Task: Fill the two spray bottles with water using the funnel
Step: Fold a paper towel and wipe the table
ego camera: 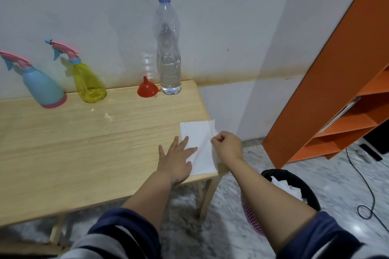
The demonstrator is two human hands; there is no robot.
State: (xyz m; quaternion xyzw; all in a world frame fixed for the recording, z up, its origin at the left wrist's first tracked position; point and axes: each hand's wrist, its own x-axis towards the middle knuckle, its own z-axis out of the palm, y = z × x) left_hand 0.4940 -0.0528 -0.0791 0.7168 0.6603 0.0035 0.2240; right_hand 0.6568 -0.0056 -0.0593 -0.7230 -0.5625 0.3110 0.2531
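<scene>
Fingers [185, 143] of the left hand [175, 159] lie spread and flat on a white tissue [200, 134] at the table [84, 143] corner, centre-right of frame, while the right hand [228, 146] pinches the tissue's right edge between curled fingers. I count two spray bottles at upper left, a blue spray bottle [42, 88] with its nozzle cut off by the frame edge and a yellow spray bottle [88, 82], one red funnel [146, 89] mouth-down, and one capped water bottle [169, 48] just beside it. Lower right, my right forearm partly hides one pink bin [294, 187].
</scene>
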